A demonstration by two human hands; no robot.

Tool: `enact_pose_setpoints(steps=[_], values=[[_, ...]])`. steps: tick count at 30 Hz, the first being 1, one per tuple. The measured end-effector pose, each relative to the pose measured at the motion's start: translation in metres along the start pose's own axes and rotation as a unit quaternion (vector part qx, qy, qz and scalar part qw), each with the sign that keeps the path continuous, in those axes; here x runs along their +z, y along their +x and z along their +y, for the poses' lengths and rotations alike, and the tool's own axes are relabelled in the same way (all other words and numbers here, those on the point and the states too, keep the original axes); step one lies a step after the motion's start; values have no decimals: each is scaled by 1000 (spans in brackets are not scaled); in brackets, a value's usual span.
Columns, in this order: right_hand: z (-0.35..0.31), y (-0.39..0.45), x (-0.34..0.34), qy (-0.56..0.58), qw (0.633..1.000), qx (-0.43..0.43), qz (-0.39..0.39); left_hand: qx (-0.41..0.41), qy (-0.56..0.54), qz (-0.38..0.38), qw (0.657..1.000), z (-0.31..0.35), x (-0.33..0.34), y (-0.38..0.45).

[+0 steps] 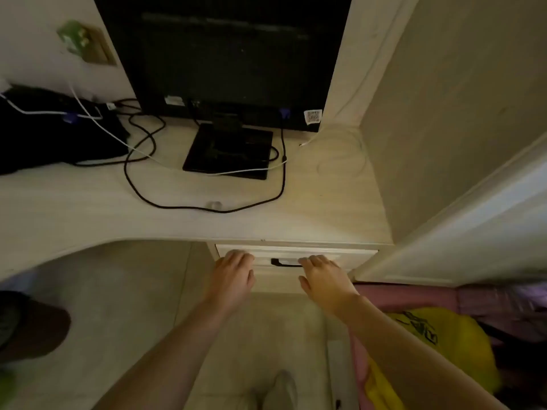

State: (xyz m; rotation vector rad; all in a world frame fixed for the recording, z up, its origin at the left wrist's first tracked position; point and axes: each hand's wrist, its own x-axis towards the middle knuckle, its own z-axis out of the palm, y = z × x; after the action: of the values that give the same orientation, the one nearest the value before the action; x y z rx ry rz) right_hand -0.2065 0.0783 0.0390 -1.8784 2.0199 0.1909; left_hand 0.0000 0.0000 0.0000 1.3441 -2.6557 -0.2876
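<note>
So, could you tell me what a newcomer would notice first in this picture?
The left hand and right hand rest on the drawer front below the desk, flanking its black handle. Behind, a dark monitor stands on the desk amid looping cables.

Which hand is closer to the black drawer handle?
Right. The right hand reaches the black handle at its right end; the left hand rests on the drawer front further left, apart from it.
</note>
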Motion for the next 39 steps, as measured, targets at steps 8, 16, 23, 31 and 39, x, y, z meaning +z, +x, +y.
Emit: enact_pose_setpoints(steps=[8,16,23,31,39], values=[[13,61,56,13,995,-3,-98,-23,16,-12,1000,2,56,17],[19,90,88,4,994,3,-111,-36,21,-34,999,-7,72,19],[13,88,93,-24,995,12,-101,-53,7,-26,998,-3,77,17],[9,63,103,-27,995,7,-94,-44,11,2,999,-3,81,19],[-4,21,121,12,997,14,-70,-22,9,40,999,-5,93,-5]])
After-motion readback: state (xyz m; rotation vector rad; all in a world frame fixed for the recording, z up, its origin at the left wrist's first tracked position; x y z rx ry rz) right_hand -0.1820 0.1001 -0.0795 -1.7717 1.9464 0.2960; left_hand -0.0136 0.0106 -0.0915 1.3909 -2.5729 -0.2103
